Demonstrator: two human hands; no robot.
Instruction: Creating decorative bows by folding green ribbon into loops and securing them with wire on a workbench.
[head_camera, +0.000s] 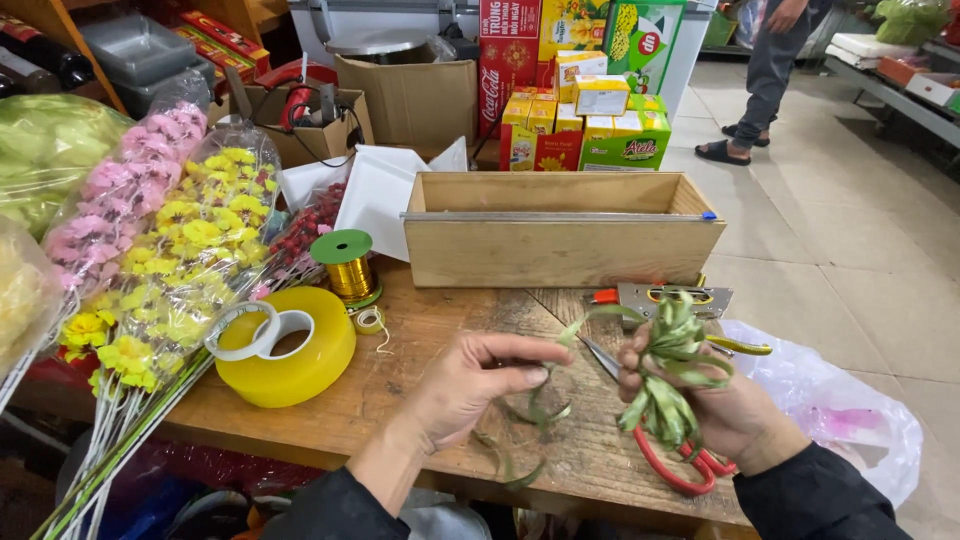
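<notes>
I see my right hand (700, 400) clenched around a bunch of green ribbon loops (668, 370), and the same grip also holds red-handled scissors (680, 462), whose blade pokes out toward ten o'clock while the handles hang below the palm. My left hand (470, 385) pinches a loose end of that ribbon between thumb and fingertips; a thin green strand (520, 440) curls down from it onto the wooden worktop (420, 400). The two hands sit near each other at the worktop's near edge.

At nine o'clock from my left hand lies a big yellow tape roll (300, 365) with smaller white rolls (262, 330) resting on it. A gold wire spool (348, 265) with a green cap stands just behind, at eleven o'clock. Wrapped artificial flowers (180, 250), yellow and pink, lie at the left edge. At twelve o'clock stands an open wooden box (560, 245). A white plastic bag (830, 400) hangs at three o'clock from my right hand.
</notes>
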